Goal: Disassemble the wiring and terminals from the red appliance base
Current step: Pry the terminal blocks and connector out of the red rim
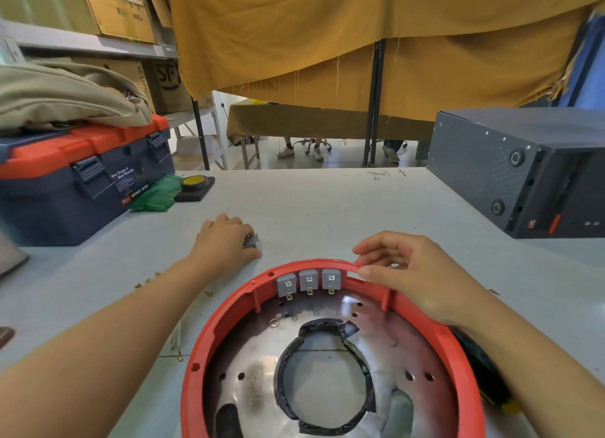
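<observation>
The red appliance base (209,336) lies open side up on the grey table, low in the middle of the head view, with a shiny metal plate inside. Three grey switch blocks (308,279) with brass terminals sit in a row on its far inner wall. My right hand (406,267) pinches the far rim of the red base just right of the blocks. My left hand (226,239) rests on the table left of the rim, fingers closed on a small grey metal part (253,241). Loose brass terminals (149,280) and pale wires (176,337) lie under my left forearm.
A blue and orange toolbox (82,182) stands at the far left with a green bag (157,193) and a tape roll (194,182) beside it. A dark grey metal box (523,162) sits at the far right. A black and yellow tool (484,372) lies under my right forearm.
</observation>
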Demonstrator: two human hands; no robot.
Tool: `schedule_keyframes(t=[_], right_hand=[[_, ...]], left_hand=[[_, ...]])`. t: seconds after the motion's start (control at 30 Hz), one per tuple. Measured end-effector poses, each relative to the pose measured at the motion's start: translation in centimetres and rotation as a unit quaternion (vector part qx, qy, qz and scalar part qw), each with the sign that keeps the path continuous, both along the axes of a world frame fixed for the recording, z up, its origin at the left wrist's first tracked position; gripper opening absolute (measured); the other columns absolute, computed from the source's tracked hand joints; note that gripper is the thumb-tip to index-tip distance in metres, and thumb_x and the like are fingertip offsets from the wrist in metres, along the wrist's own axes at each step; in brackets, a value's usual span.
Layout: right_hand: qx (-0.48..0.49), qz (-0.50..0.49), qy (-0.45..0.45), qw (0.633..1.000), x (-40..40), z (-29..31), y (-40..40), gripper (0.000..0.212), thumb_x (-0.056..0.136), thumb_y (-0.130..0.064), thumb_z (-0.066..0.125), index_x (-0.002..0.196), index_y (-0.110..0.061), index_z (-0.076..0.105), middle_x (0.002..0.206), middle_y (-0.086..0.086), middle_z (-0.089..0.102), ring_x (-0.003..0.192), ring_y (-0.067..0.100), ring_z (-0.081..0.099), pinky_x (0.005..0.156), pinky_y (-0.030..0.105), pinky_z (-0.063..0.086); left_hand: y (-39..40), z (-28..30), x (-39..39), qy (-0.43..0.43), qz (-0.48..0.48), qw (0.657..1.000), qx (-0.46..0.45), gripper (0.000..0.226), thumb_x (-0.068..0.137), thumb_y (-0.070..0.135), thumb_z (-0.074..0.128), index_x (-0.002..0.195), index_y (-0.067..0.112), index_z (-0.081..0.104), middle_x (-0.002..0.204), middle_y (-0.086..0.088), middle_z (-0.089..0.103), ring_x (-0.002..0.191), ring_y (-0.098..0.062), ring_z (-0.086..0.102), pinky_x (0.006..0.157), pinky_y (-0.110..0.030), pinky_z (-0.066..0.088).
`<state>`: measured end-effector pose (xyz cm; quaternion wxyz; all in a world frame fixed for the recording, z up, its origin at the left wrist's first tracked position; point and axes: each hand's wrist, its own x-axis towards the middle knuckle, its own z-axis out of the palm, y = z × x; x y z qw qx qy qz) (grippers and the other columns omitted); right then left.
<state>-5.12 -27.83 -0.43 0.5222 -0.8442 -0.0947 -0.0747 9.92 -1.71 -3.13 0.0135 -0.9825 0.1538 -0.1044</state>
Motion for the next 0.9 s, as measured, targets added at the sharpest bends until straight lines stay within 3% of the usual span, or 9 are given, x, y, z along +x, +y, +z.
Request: schedule_keyframes(t=[0.13,0.27,0.37,0.5,0.63,0.7,0.8,0.9], right_hand=[[-0.013,-0.001,0.0,1.0,0.0,0.1,0.0,0.018,0.082,-0.005,0.071,0.094,-0.019,0.071,0.086,-0.003,0.073,0.082,0.009,0.066,0.08,0.014,0.05],[-0.062,-0.004,-0.011,0.998,-0.1,0.3,0.1,0.011,0.083,-0.013,0.072,0.089,-0.021,0.074,0.085,-0.004,0.073,0.08,0.005,0.065,0.077,0.012,0.048],[-0.097,-0.006,-0.01,0.995,-0.2,0.5,0.2,0.01,0.081,-0.021,0.075,0.09,-0.025,0.074,0.084,-0.009,0.072,0.078,0.001,0.064,0.072,0.009,0.046],[-0.146,-0.001,-0.009,0.989,-0.1,0.8,0.3,0.011,0.082,-0.023,0.073,0.093,-0.027,0.073,0.082,-0.009,0.071,0.077,0.002,0.064,0.073,0.013,0.048],[-0.207,0.015,-0.006,0.978,0.1,1.4,0.5,0.012,0.087,-0.022,0.068,0.096,-0.028,0.07,0.083,-0.009,0.07,0.077,0.012,0.067,0.074,0.022,0.053],[-0.239,0.027,-0.007,0.971,0.2,1.7,0.8,0.014,0.088,-0.02,0.065,0.099,-0.027,0.068,0.086,-0.009,0.069,0.076,0.019,0.069,0.072,0.026,0.055],[-0.268,0.03,-0.027,0.962,0.6,2.0,1.6,0.018,0.086,-0.022,0.064,0.104,-0.023,0.067,0.097,-0.003,0.069,0.085,0.017,0.066,0.079,0.032,0.055],[-0.286,0.03,-0.043,0.957,1.3,2.3,2.6,0.016,0.087,-0.025,0.065,0.102,-0.021,0.068,0.102,0.001,0.068,0.092,0.016,0.063,0.085,0.037,0.052]], left_hand=[[-0.9,1.5,-1.0,0.026,-0.041,0.996,-0.078,0.048,0.09,0.041,0.056,0.131,0.018,0.051,0.13,-0.004,0.05,0.118,-0.022,0.044,0.097,-0.035,0.037],[-3.1,3.9,-4.4,0.074,-0.161,0.966,-0.187,0.02,0.091,0.034,0.058,0.104,0.023,0.068,0.104,0.006,0.066,0.091,-0.007,0.06,0.085,-0.024,0.047],[-4.3,5.1,-7.2,0.117,-0.213,0.941,-0.237,0.014,0.089,0.035,0.06,0.093,0.027,0.071,0.093,0.016,0.07,0.085,0.002,0.062,0.078,-0.014,0.047],[-4.7,5.3,-9.5,0.147,-0.234,0.924,-0.265,0.014,0.084,0.034,0.066,0.095,0.027,0.071,0.089,0.018,0.069,0.082,0.005,0.063,0.074,-0.01,0.049],[-4.8,5.0,-10.6,0.116,-0.222,0.935,-0.252,0.019,0.082,0.028,0.068,0.101,0.03,0.067,0.095,0.019,0.065,0.085,0.002,0.062,0.073,-0.007,0.046],[-5.2,4.9,-11.0,0.091,-0.216,0.943,-0.236,0.019,0.082,0.024,0.067,0.1,0.028,0.067,0.095,0.014,0.065,0.083,-0.001,0.062,0.075,-0.013,0.047],[-5.8,4.9,-11.3,0.067,-0.201,0.949,-0.232,0.014,0.081,0.022,0.066,0.094,0.026,0.068,0.087,0.013,0.065,0.08,-0.008,0.063,0.078,-0.027,0.05],[-5.9,4.8,-11.5,0.058,-0.19,0.95,-0.241,0.008,0.081,0.025,0.067,0.09,0.025,0.068,0.072,0.018,0.061,0.075,-0.008,0.063,0.076,-0.029,0.05]])
